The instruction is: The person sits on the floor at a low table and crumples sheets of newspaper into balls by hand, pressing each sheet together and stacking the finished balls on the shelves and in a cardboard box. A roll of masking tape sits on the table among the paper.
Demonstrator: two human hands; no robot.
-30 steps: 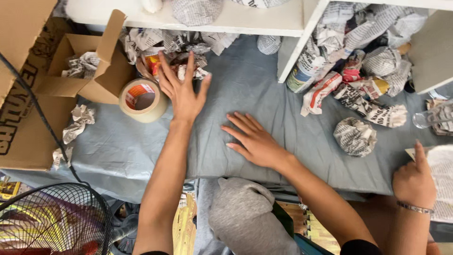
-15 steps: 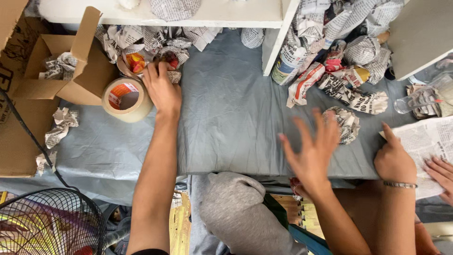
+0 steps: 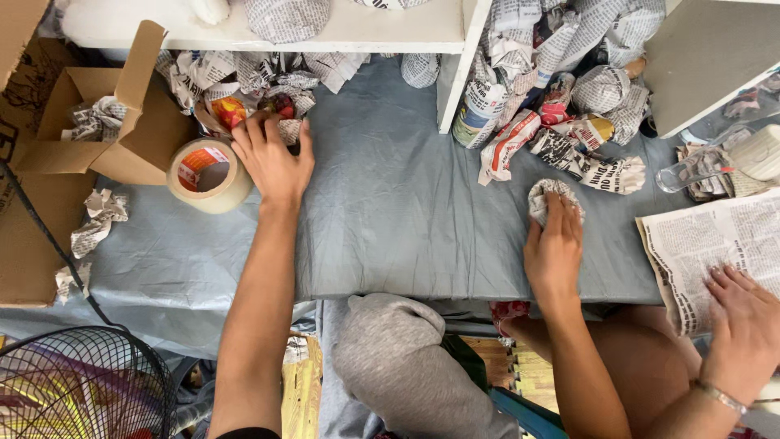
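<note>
A person leans over a table covered with a grey-blue cloth [image 3: 390, 211], both bare arms stretched forward.

The left hand [image 3: 272, 162] lies palm down with fingers spread and apart, gripping nothing. Its fingertips reach into a heap of newspaper-wrapped bundles [image 3: 244, 89], touching a partly unwrapped red and yellow item [image 3: 280, 106] at the far edge of the cloth. Just to the left of this hand, almost touching it, sits a wide roll of tan packing tape [image 3: 207, 175]. Farther left stands an open cardboard box [image 3: 122, 122] with crumpled newspaper inside, and loose paper scraps lie nearer the person on that side.

The right hand [image 3: 554, 244] rests palm down with fingers close together, laid over the near side of a small ball wrapped in newspaper [image 3: 548, 195]. Whether the fingers are curled around it cannot be told; they press on top of it. Beyond this hand, more wrapped bundles [image 3: 569, 122] are piled against a white shelf upright [image 3: 459, 65], among them a wrapped can and a red-printed packet.

To the right of the right hand, a flat open sheet of newspaper [image 3: 715, 244] lies on the cloth. Another person's hand [image 3: 743, 325], wearing a thin bracelet, rests on its near corner. A clear glass [image 3: 686, 171] lies on its side beyond that sheet.

Near the person's left elbow, at the bottom corner, is a black wire fan guard [image 3: 73, 382].
</note>
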